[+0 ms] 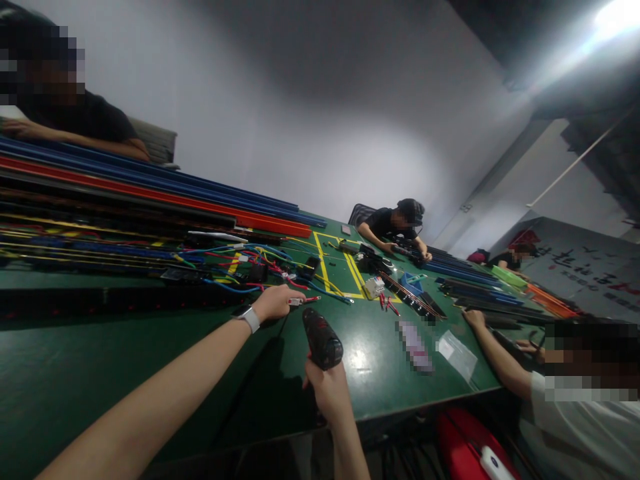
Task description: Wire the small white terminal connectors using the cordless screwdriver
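My right hand (327, 390) is wrapped round the handle of a black cordless drill (323, 340), which points away from me over the green table. Ahead and to the left, my left hand (273, 303), with a pale watch on the wrist, is closed in a pinch on a small white connector (296, 302). A short red lead (313, 299) sticks out of it to the right. The drill's front end is near the connector, apart from it in this view. Beyond my left hand lies a tangle of coloured wires (270, 257) with dark modules among them.
Long blue and red rails (270, 219) lie across the table's far left. A white block (374, 288), red-handled tools (389, 305), a blue bin (411, 284) and a plastic bag (457, 357) sit to the right. Co-workers sit left, opposite and right; one arm (503, 357) rests at the right edge.
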### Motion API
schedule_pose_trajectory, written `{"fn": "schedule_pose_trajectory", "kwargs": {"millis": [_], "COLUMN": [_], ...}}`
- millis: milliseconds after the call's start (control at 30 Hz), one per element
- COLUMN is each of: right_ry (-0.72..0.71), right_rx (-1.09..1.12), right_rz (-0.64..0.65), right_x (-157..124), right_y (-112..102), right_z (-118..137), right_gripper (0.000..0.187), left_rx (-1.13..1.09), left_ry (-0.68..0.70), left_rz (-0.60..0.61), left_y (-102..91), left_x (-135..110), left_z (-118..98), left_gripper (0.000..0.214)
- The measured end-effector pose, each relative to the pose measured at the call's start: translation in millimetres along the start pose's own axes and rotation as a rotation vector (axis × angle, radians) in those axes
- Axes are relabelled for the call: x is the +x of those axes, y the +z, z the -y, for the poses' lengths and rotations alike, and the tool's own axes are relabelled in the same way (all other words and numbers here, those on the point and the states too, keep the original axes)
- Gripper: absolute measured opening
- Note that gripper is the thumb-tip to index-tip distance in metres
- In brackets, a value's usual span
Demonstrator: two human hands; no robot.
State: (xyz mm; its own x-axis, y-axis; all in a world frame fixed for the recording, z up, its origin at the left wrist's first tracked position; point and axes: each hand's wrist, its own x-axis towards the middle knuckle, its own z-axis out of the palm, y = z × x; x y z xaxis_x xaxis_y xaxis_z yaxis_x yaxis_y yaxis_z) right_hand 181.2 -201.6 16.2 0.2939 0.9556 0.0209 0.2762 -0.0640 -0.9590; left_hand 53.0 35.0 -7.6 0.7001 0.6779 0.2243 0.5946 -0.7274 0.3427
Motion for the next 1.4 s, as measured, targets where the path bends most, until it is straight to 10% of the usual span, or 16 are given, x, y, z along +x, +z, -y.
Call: {"fn": "schedule_pose_trajectory", "kwargs": {"millis": [1400], "right_ry": [0.031], "right_rx": [-0.038], "right_rz": [0.011], "right_x": [0.8], "right_y": [-1.1], "right_z": [5.5], "right_gripper": [0.019], "left_rx": [-0.014], "left_ry": [-0.018], "left_rz": [-0.009], "left_y": [6.2], "left_x": [1.7], "left_z": [5.3], "left_gripper": [0.052]}}
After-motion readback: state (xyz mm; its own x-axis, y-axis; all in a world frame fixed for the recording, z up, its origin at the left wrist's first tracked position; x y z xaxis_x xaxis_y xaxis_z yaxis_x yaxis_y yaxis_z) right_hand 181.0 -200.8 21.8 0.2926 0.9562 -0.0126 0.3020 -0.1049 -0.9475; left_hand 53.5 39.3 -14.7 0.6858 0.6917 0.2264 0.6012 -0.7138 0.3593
